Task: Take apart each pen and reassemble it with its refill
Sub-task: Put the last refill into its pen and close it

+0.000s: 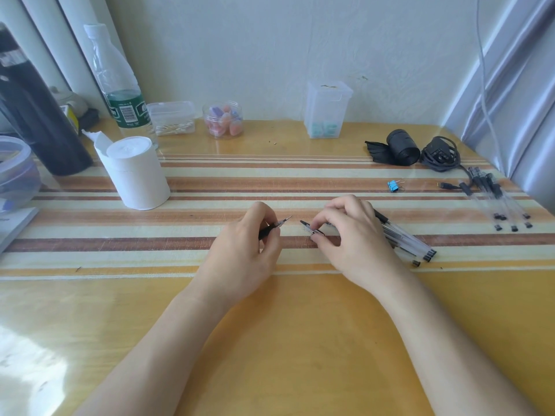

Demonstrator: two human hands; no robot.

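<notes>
**Pen tip and loose piece face each other at table centre**

The left hand (249,244) pinches a pen (276,226) in curled fingers, its long axis slanting, its tip pointing to 2 o'clock. Just apart from that tip, the right hand (351,232) pinches a small clear piece (309,228) whose dark end points to 10 o'clock. Both hang low over the striped table (300,340).

A pile of pens (405,240) lies partly hidden under the right hand, running to 4 o'clock. A blue binder clip (394,185) sits at 1 o'clock, a tissue roll (135,172) at 10 o'clock.
</notes>
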